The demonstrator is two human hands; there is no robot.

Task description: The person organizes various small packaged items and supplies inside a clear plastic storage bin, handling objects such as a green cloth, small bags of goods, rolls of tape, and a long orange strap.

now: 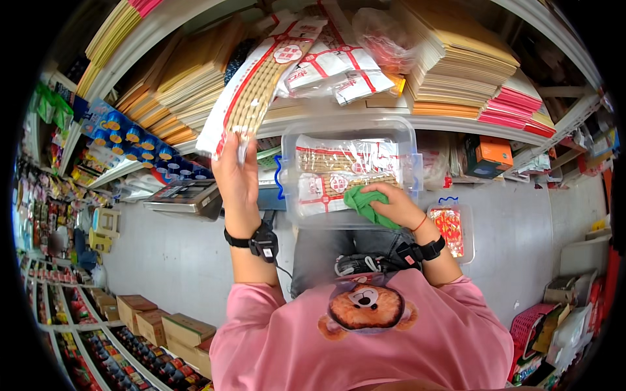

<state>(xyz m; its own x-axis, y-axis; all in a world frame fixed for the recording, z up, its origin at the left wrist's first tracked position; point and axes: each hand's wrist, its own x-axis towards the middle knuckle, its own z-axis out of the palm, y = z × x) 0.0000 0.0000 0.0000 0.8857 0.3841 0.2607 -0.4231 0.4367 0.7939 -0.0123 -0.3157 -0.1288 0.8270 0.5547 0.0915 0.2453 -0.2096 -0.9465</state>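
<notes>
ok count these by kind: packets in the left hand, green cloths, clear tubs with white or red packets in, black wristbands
Packet in left hand: 1
Green cloth in right hand: 1
Clear tubs: 2
Black wristbands: 2
Total: 6

Pkts in bin, cloth over R side; more pkts on shelf beyond, betw. paper stacks.

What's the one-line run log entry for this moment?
left hand: holds white-and-red packet | right hand: grips green cloth | clear bin: similar packets inside
</notes>
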